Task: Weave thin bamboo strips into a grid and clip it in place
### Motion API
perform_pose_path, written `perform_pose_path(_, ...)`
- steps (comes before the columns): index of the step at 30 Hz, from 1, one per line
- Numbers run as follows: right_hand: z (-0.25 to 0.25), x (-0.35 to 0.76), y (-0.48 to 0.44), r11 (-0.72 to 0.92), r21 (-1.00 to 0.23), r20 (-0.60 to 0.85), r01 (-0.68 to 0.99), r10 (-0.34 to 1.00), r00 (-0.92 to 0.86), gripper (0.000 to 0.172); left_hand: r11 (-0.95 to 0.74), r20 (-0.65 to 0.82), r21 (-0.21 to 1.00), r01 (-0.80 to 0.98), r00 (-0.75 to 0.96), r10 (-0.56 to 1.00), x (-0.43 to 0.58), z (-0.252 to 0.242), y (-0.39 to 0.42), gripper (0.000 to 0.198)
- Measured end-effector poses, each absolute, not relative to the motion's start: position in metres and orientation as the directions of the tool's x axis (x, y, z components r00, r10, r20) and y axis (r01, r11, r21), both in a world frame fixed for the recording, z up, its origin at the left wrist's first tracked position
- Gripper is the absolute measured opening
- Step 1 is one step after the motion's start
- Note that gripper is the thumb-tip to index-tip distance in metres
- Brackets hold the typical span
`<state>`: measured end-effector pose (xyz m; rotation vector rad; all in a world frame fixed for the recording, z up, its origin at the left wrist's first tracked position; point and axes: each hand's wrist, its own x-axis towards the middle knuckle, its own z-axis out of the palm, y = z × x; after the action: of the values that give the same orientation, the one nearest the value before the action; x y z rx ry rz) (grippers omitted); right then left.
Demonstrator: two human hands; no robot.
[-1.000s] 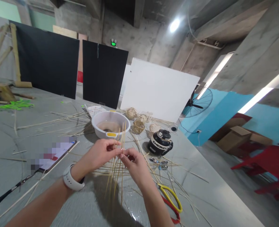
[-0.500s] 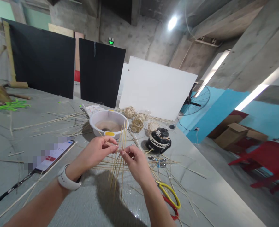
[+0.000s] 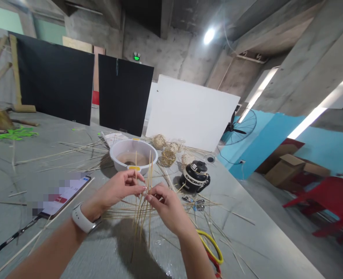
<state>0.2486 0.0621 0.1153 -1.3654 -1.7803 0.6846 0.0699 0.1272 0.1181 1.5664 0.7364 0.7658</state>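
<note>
My left hand (image 3: 125,188), with a white watch at its wrist, pinches thin bamboo strips (image 3: 143,224) near the middle of the view. Close beside it, my right hand (image 3: 162,199) is also closed on the strips, fingertips almost meeting the left ones. Several strips stand roughly upright between the hands, and others cross them sideways at the fingertips. The exact crossing is hidden by the fingers. Just beyond the hands sits a white basin (image 3: 116,161) with water in it. More loose strips lie on the table underneath.
A black jug (image 3: 193,178) and metal clips (image 3: 199,204) lie to the right, with yellow-and-red-handled scissors (image 3: 213,246) nearer me. Woven balls (image 3: 168,157) stand behind the basin. A phone (image 3: 63,197) with a cable lies left. Loose strips (image 3: 52,155) are scattered around.
Both hands stay pinched on the strips, with small finger shifts. One upright strip now stands farther left, by the left fingers. The whole view has tilted slightly upward.
</note>
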Motion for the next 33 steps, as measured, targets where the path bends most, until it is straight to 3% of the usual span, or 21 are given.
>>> perform_pose_path(3,0.1171,0.251,0.061,0.305,-0.792,0.253,0.529,0.952,-0.171,0.015,-0.065,0.049,0.998,0.002,0.625,0.779,0.0681,0.1158,0.1291,0.042)
perform_pose_path(9,0.1195,0.2551,0.0608,0.3,-0.823,0.217,0.482,0.951,-0.221,0.014,-0.105,0.071,0.994,0.008,0.686,0.725,0.0661,0.1188,0.128,0.019)
perform_pose_path(17,0.113,0.2571,0.0636,0.244,-0.885,0.174,0.397,0.963,-0.206,0.018,-0.052,0.051,0.998,-0.02,0.701,0.711,0.0674,0.1214,0.1241,0.021)
perform_pose_path(33,0.1119,0.2532,0.0642,0.191,-0.93,0.138,0.313,0.973,-0.185,0.019,-0.099,0.178,0.983,-0.157,0.648,0.74,0.0721,0.114,0.1302,0.038)
